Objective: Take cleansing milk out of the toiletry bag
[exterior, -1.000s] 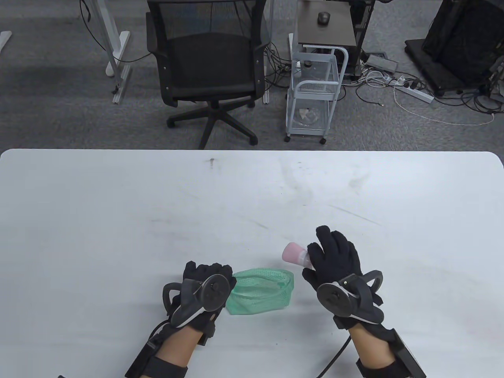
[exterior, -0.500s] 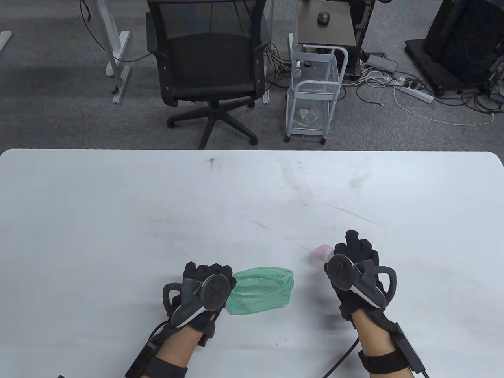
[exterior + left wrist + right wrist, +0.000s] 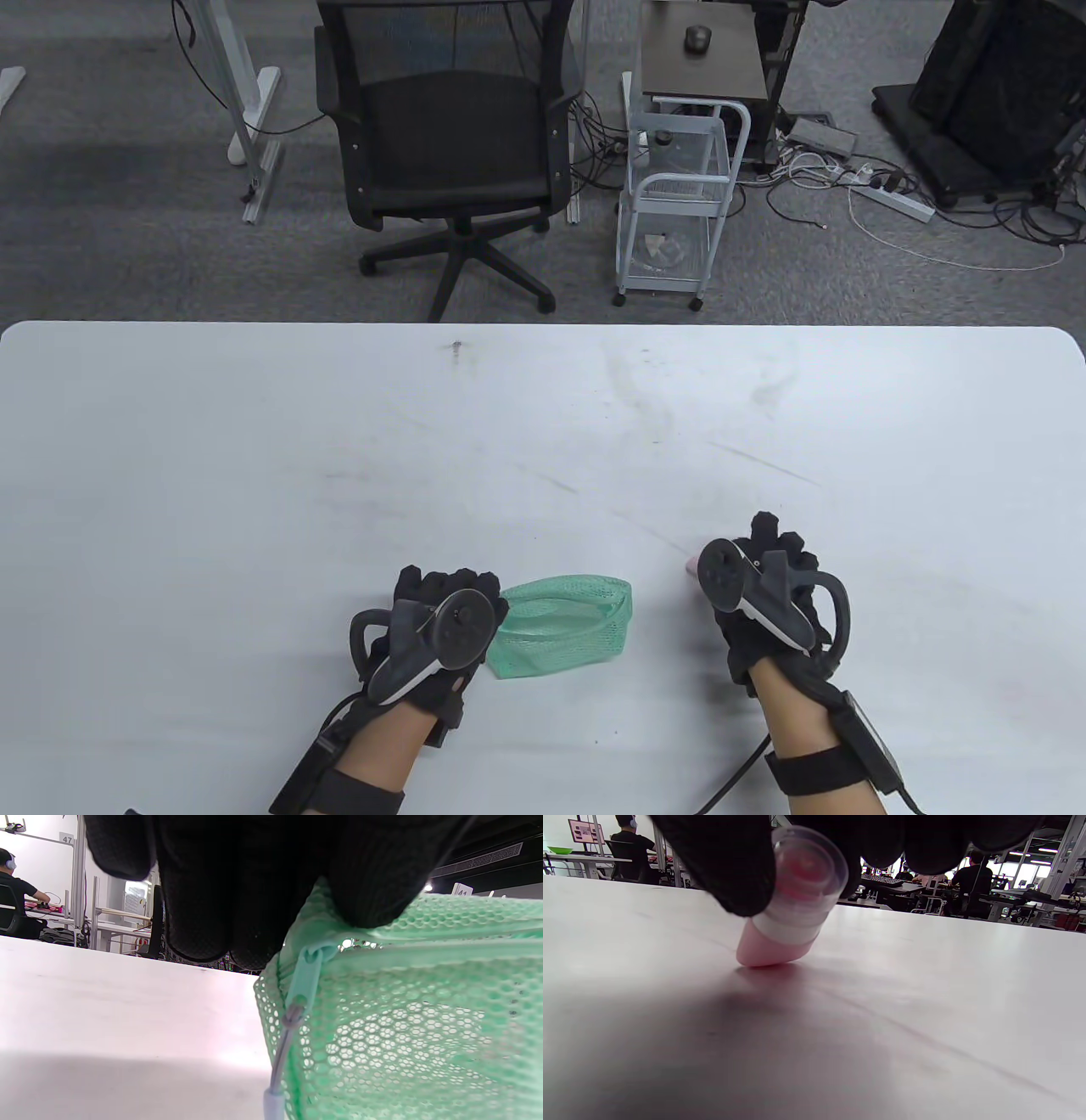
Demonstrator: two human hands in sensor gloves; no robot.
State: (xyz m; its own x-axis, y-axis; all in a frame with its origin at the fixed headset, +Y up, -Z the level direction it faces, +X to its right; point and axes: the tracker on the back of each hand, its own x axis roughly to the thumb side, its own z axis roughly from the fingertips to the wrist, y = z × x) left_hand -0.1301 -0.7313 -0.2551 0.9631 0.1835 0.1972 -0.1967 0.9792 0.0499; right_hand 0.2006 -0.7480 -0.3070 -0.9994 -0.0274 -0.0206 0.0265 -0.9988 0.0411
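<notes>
- While the green mesh bag (image 3: 567, 626) lies open on the white table (image 3: 254, 475), its left rim is pinched by the left hand (image 3: 441, 624), next to the zipper pull (image 3: 302, 980).
- The pink bottle (image 3: 787, 914) is gripped at its clear cap by the right hand (image 3: 764, 586), fingers (image 3: 725, 861) curled round it.
- The bottle is held tilted, its base touching the table, to the right of the bag and apart from it.

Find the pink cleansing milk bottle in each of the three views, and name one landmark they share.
Table view: cleansing milk bottle, a pink sliver left of the right hand.
Left wrist view: not in it.
Right wrist view: upper centre, tilted, base touching the table.
Shared landmark: white table.
</notes>
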